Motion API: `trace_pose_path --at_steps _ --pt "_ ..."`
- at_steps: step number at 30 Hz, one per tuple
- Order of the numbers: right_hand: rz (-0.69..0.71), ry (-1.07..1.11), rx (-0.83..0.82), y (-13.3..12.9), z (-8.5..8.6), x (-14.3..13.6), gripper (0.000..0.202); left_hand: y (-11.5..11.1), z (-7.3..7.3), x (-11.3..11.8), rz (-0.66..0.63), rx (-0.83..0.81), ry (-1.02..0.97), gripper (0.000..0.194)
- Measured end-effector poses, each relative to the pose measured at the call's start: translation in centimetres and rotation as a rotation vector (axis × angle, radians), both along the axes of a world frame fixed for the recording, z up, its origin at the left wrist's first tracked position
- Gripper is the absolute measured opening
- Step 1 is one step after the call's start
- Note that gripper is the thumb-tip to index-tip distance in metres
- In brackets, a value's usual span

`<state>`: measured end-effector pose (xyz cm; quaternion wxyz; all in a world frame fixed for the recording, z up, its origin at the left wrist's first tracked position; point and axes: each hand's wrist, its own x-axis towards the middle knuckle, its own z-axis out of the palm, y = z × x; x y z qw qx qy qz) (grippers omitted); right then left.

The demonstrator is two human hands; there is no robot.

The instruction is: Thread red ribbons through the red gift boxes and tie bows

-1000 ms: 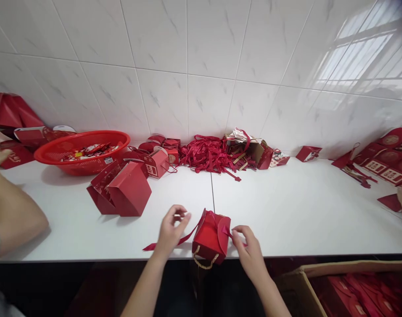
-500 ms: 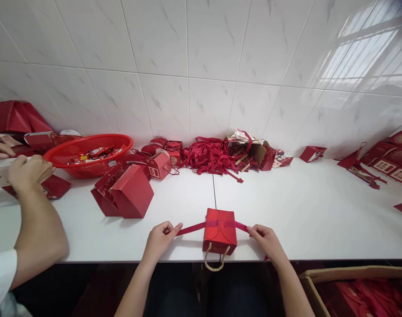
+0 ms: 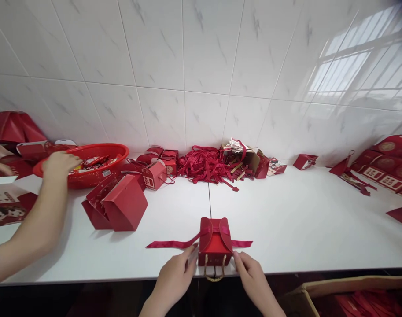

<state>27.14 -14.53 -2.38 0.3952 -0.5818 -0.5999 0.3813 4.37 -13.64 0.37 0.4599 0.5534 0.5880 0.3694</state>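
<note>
A small red gift box [image 3: 215, 257] with a twisted rope handle [image 3: 214, 278] stands at the table's front edge. Its curved top flaps are slightly lifted. Through them runs a dark red ribbon [image 3: 174, 244], whose loose ends lie out to both sides. My left hand [image 3: 177, 276] presses its fingers to the left side of the box. On the opposite side, my right hand [image 3: 250, 274] has thumb and fingers against the box. Between them, both hands hold the box; some fingertips are hidden.
Red folded boxes [image 3: 121, 202] stand left of centre. A co-worker's hand [image 3: 60, 163] reaches into a red basket [image 3: 85, 180] of small packets. A ribbon pile [image 3: 204, 164] lies by the tiled wall. At lower right is a cardboard carton [image 3: 306, 299] of red items.
Both my hands have let go of the ribbon ends and moved inward to the box's sides. The box's flaps have lifted. The co-worker's hand has moved to the basket.
</note>
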Motion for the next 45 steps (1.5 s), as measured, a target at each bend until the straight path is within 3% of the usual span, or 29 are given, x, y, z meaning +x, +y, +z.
trace_pose_path --at_steps 3,7,9,11,13,16,21,25,30,33,37,41,45 --pt "0.046 0.049 -0.065 0.3 0.3 -0.6 0.047 1.2 -0.4 0.6 0.097 -0.107 -0.166 0.048" --pt "-0.101 0.36 -0.17 1.1 0.0 -0.3 0.046 2.8 0.0 0.7 0.246 -0.228 -0.787 0.059" --pt "-0.211 0.669 -0.215 1.5 -0.5 -0.3 0.035 3.3 0.2 0.8 0.293 -0.288 -1.071 0.047" --pt "-0.22 1.006 -0.281 2.0 -0.9 -0.5 0.027 3.6 0.3 1.0 0.301 -0.407 -1.272 0.027" --pt "-0.181 1.277 -0.373 2.4 -1.2 -0.9 0.016 3.8 0.0 1.2 0.313 -0.517 -1.394 0.014" --pt "-0.202 1.553 -0.472 2.8 -1.1 -1.2 0.002 3.6 -0.4 1.4 0.404 -0.541 -1.453 0.014" --pt "-0.377 1.676 -0.424 3.5 0.3 0.7 0.007 3.2 -0.4 0.6 0.557 -0.487 -1.31 0.018" --pt "-0.534 1.504 -0.207 3.5 1.0 3.2 0.016 3.7 -0.1 -0.3 0.57 -0.386 -1.23 0.019" --pt "-0.575 1.201 -0.026 3.2 1.7 4.2 0.021 4.2 0.8 -0.6 0.564 -0.262 -1.112 0.021" --pt "-0.576 1.048 0.131 3.5 3.7 4.3 0.018 4.6 3.0 -0.6 0.566 0.025 -0.933 0.023" --pt "-0.533 0.854 0.335 4.3 8.3 3.9 0.025 5.2 7.5 -0.3 0.515 0.382 -0.626 0.03" --pt "-0.36 0.556 0.438 5.0 12.8 2.4 0.022 5.6 11.7 0.5 0.302 0.542 -0.347 0.03" --pt "-0.175 0.428 0.48 5.3 16.0 0.5 0.022 5.4 14.5 1.4 0.1 0.614 -0.165 0.028"
